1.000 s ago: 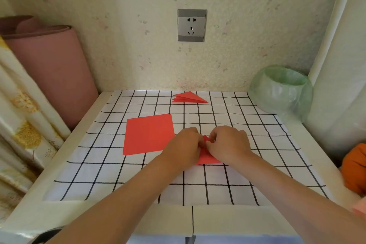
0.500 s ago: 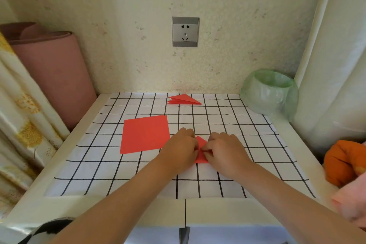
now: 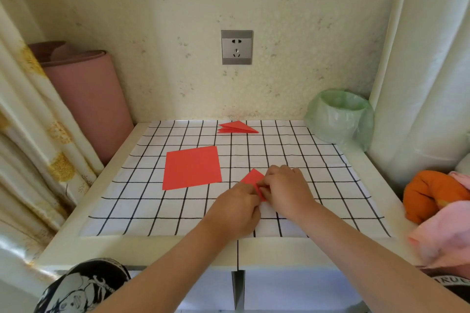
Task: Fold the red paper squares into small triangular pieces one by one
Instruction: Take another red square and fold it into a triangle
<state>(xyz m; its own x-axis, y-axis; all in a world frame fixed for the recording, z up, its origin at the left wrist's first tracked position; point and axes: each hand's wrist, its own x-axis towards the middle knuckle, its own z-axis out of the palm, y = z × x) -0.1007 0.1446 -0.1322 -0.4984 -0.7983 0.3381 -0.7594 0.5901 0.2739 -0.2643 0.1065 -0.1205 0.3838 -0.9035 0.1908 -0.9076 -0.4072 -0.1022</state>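
Grid cloth (image 3: 152,211): L hand (image 3: 236,211) & R hand (image 3: 287,185) pinch folded red paper (image 3: 251,176)

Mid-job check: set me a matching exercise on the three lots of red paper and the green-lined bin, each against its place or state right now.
1. flat red square
2. folded triangles
3. half-folded red piece
4. green-lined bin

A. far right corner of the table
B. pinched between left hand and right hand
C. far edge of the grid mat, below the socket
D. unfolded on the mat, left of both hands

Pairs: 1-D, 2-C, 3-B, 4-A.
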